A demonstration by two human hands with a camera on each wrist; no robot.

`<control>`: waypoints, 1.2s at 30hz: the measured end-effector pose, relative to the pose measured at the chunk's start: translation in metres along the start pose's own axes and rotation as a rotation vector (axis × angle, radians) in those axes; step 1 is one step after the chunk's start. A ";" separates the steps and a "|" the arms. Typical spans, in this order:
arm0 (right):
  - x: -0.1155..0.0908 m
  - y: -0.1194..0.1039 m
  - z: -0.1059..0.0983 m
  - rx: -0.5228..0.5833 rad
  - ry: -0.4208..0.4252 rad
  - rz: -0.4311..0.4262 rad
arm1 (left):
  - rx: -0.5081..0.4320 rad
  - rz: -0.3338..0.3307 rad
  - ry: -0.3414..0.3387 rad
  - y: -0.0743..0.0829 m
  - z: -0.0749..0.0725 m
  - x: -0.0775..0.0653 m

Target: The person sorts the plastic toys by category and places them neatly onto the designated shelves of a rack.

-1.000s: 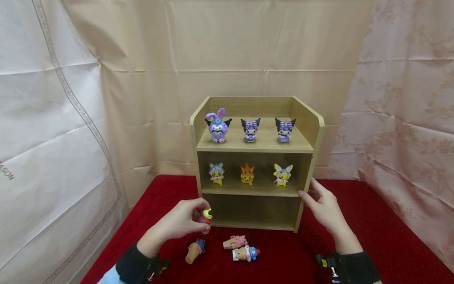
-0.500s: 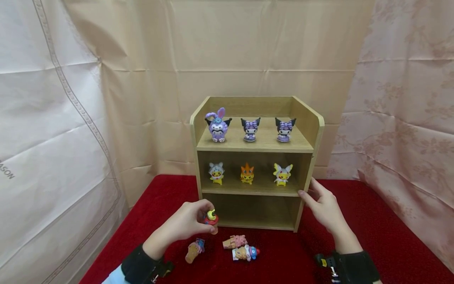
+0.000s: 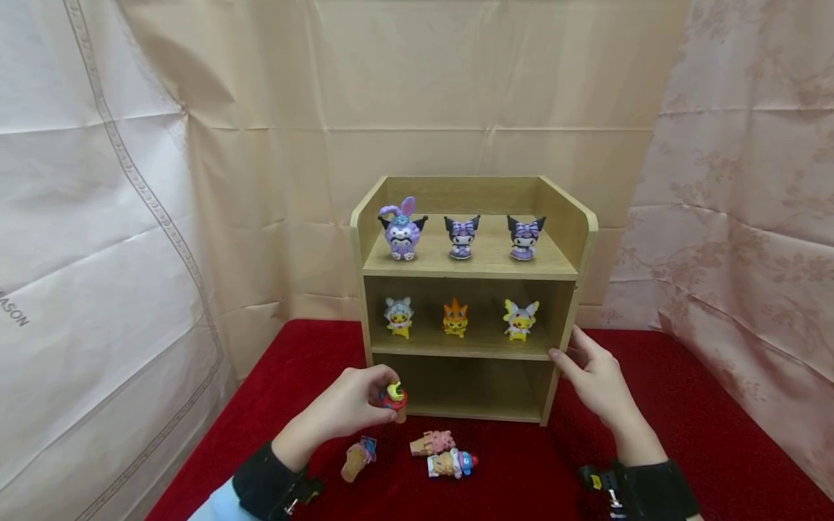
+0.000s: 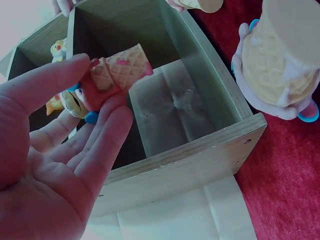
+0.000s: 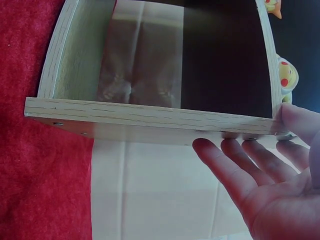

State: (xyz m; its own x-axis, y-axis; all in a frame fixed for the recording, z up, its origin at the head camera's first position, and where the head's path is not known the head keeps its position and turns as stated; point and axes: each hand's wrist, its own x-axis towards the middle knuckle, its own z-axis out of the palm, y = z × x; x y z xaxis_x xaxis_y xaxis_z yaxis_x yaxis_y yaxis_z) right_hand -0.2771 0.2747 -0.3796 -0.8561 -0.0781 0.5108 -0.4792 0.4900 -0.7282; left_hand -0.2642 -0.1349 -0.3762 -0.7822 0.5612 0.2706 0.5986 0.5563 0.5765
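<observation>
In the head view my left hand (image 3: 348,407) pinches an ice-cream-cone figurine (image 3: 397,407) with a red band and yellow top, before the shelf's lower left corner. The left wrist view shows its waffle cone (image 4: 120,69) sticking out past the fingertips, apart from the wood. My right hand (image 3: 596,380) holds the right side of the wooden display shelf (image 3: 469,275). Its thumb (image 5: 300,120) lies at the front edge by the middle board, and its fingers (image 5: 225,162) lie along the outer side panel. The bottom compartment (image 3: 472,387) holds no figurine.
A cone figurine (image 3: 357,460) lies on the red cloth (image 3: 521,485) at left; a pink one (image 3: 433,443) and a blue-topped one (image 3: 452,464) lie in front of the shelf. Purple figurines (image 3: 462,239) stand on the top board, yellow and orange ones (image 3: 455,320) on the middle.
My left hand has moved right, carrying the cone figurine closer to the bottom compartment's left side. My right hand stays on the shelf's side.
</observation>
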 end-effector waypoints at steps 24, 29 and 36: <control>0.001 0.002 -0.001 -0.043 -0.006 -0.003 | 0.347 -0.193 0.184 0.003 0.022 0.031; 0.001 0.002 -0.001 -0.036 -0.002 -0.001 | 0.420 -0.235 0.192 0.004 0.028 0.037; 0.001 0.004 -0.001 -0.050 -0.004 -0.005 | 0.549 -0.263 0.151 0.004 0.032 0.045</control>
State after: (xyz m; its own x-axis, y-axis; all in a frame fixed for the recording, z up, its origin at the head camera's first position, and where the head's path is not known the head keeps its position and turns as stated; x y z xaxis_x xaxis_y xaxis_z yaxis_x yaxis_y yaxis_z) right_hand -0.2798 0.2772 -0.3815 -0.8548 -0.0843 0.5121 -0.4730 0.5325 -0.7019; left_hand -0.2918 -0.0878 -0.3868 -0.9072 0.2925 0.3023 0.3531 0.9201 0.1695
